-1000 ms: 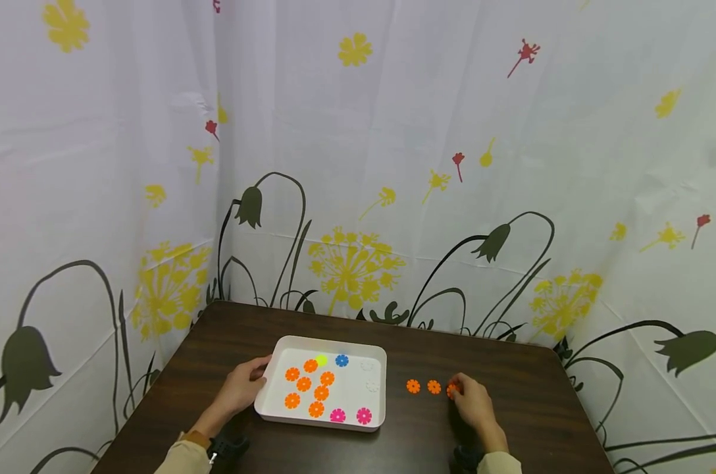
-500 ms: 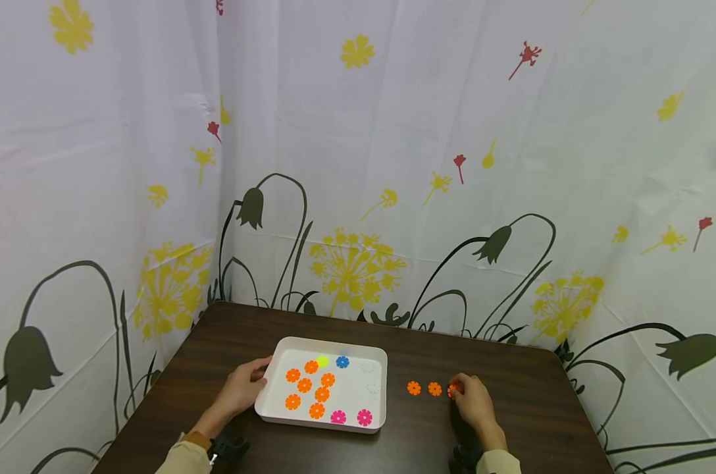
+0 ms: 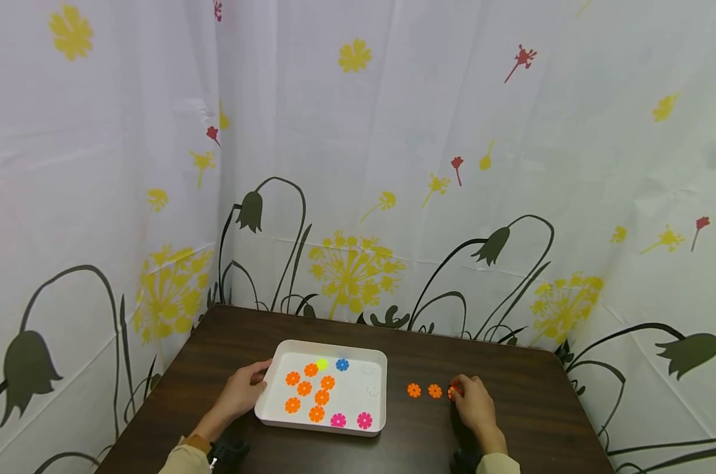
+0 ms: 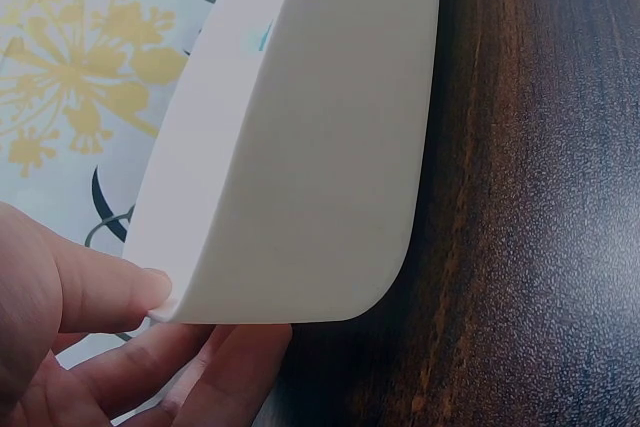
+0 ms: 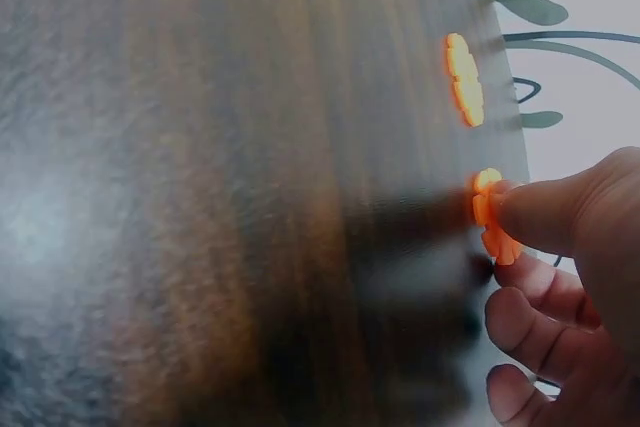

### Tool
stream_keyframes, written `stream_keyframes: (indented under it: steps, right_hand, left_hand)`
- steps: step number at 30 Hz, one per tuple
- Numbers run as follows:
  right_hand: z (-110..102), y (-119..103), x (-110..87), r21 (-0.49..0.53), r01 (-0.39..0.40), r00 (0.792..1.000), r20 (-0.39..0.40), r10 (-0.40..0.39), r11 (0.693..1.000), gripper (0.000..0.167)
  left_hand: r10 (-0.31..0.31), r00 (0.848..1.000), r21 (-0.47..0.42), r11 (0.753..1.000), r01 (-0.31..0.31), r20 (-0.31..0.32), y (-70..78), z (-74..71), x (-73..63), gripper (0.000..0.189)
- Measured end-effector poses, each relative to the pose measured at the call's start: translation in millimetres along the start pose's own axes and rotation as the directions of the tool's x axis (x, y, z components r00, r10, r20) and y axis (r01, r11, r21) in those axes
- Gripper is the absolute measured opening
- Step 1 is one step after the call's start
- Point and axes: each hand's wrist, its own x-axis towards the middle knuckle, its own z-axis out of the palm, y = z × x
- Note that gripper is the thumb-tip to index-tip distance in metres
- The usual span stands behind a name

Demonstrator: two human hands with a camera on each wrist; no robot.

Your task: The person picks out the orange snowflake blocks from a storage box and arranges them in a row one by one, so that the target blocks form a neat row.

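Observation:
My left hand (image 3: 241,390) holds the left side of a shallow white tray (image 3: 350,398). The left wrist view has the thumb (image 4: 120,292) over the tray's rim and the other fingers beneath the wall. Orange flower-shaped discs (image 3: 322,397) with notched edges lie in the tray, several of them. To its right on the table, my right hand (image 3: 475,405) pinches another orange flower-shaped disc (image 5: 487,205) with the thumb on its face, close over the tabletop. Two more orange discs (image 3: 414,390) (image 3: 434,391) lie to its left, forming a row with it.
Inside the tray are also two pink discs (image 3: 364,420) (image 3: 337,419), a blue disc (image 3: 342,365), a yellow disc (image 3: 322,363) and two clear discs (image 3: 372,391) (image 3: 366,370). The dark wooden table (image 3: 417,438) backs onto a flower-printed white curtain (image 3: 429,118).
The whole view shifts slightly as the head moves. Both hands, the tray and the discs keep their places.

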Motion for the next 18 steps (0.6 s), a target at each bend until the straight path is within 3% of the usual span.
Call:
stream_keyframes:
  steps: [8, 18]
  right_hand:
    - [0, -6, -6.1, -0.063, 0.039, 0.996, -0.072, -0.044, 0.997, 0.014]
    - [1, -50, -3.9, 0.001, 0.175, 0.974, -0.149, -0.173, 0.984, 0.016]
  left_hand:
    - [0.001, 1.000, -0.011, 1.000, -0.001, 0.001, -2.7, 2.4, -1.6, 0.053]
    - [0.007, 1.000, -0.003, 1.000, -0.007, -0.001, -2.3, 0.7, 0.2, 0.053]
